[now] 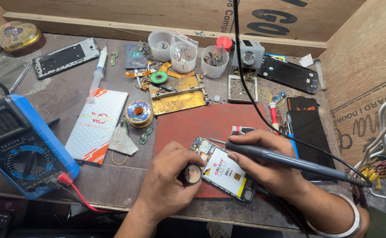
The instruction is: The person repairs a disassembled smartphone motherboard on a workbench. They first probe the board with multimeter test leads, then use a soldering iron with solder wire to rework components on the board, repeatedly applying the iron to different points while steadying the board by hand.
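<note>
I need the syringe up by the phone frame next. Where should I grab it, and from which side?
Take the syringe by its clear barrel, about mid-length, with fingers across its width. It lies flat and slanted, tip towards the white patterned card. Coming from above looks best: the phone frame lies close on its left, and loose parts crowd its right.

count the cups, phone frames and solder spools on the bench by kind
Translucent plastic cups: 3
Bare phone frames: 2
Solder wire spools: 1
Total: 6
</note>
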The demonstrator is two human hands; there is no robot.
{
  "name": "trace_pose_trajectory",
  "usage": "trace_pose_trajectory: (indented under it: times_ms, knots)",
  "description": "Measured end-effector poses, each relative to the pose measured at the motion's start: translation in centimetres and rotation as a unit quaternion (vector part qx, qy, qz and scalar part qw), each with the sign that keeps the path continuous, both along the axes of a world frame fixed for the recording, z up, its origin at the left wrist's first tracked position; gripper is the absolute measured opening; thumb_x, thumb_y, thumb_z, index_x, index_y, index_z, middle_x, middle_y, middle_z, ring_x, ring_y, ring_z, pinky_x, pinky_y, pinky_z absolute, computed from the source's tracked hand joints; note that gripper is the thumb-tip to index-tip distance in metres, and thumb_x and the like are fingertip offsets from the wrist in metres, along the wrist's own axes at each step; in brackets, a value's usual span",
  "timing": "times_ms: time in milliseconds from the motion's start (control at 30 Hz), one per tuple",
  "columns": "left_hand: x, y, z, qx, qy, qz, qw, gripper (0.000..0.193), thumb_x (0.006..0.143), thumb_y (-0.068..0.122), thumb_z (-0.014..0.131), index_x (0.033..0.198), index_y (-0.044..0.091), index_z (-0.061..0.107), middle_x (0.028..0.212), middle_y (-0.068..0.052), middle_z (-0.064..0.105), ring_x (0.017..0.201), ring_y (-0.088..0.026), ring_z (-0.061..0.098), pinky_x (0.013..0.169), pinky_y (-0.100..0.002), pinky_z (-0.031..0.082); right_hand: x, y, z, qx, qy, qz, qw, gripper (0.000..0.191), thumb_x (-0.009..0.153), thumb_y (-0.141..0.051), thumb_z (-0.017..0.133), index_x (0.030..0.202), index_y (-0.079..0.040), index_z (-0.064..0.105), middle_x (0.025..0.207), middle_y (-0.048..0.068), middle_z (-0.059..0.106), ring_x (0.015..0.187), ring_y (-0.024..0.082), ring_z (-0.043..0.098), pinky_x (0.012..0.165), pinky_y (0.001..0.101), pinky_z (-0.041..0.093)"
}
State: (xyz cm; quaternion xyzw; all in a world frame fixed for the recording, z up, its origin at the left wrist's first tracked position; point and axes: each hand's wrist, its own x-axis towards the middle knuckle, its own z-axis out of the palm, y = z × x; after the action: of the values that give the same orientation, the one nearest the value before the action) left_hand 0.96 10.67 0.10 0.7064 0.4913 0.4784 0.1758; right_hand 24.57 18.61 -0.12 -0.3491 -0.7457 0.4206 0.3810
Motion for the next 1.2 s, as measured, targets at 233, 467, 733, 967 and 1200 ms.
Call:
trace_pose_trajectory:
  times_ms: [233,467,733,967,1200]
  knots:
    - [-0.2,0.0,-0.8,-0.099,-0.06,-0.004,0.993,0.054,0.066,0.0,0.078,0.117,0.009,0.06,0.082,-0.004,0.061,0.068,-0.014,0.064,0.059,-0.028,0.053,0.0,0.1,-0.1,-0.027,-0.035,-0.015,0.999,0.027,0.082,-0.014,0.082,0.104,-0.001,0.075,0.095,0.007,0.077,0.085,0.01,0.071,0.072,0.0249,0.058]
    - [-0.3,0.1,-1.2,-0.09,-0.03,-0.002,0.995,0.062,0.068,0.002,0.08,0.124,0.009,0.055,0.08,-0.004,0.061,0.067,-0.016,0.063,0.059,-0.03,0.052,0.1,0.4,-0.5,-0.005,-0.056,0.012,0.998,0.023,0.083,-0.016,0.081,0.098,0.0,0.075,0.091,0.008,0.073,0.087,0.013,0.07,0.076,0.0274,0.055]
    - [0.0,0.3,-0.6,-0.105,-0.014,0.011,0.994,0.061,0.067,0.002,0.079,0.123,0.01,0.057,0.08,-0.005,0.061,0.068,-0.018,0.064,0.06,-0.032,0.053,0.1,-0.1,-0.5,0.023,-0.108,0.026,0.994,0.022,0.078,-0.018,0.083,0.089,-0.002,0.073,0.089,0.006,0.076,0.076,0.011,0.072,0.066,0.0263,0.056]
    - [0.5,0.4,0.0,-0.126,0.018,0.013,0.992,0.056,0.067,0.003,0.08,0.119,0.011,0.059,0.084,-0.006,0.061,0.072,-0.02,0.065,0.064,-0.034,0.054,-0.1,-0.1,-0.2,0.063,-0.105,0.049,0.991,0.024,0.076,-0.017,0.084,0.091,-0.001,0.072,0.088,0.007,0.073,0.078,0.014,0.071,0.07,0.0282,0.055]
    - [0.8,0.8,0.7,-0.157,0.019,0.004,0.987,0.052,0.068,0.003,0.076,0.117,0.009,0.06,0.084,-0.007,0.06,0.073,-0.021,0.064,0.066,-0.035,0.054,0.1,0.2,-0.1,0.04,-0.121,0.044,0.991,0.026,0.076,-0.02,0.083,0.09,-0.002,0.072,0.087,0.006,0.073,0.079,0.014,0.072,0.072,0.0289,0.055]
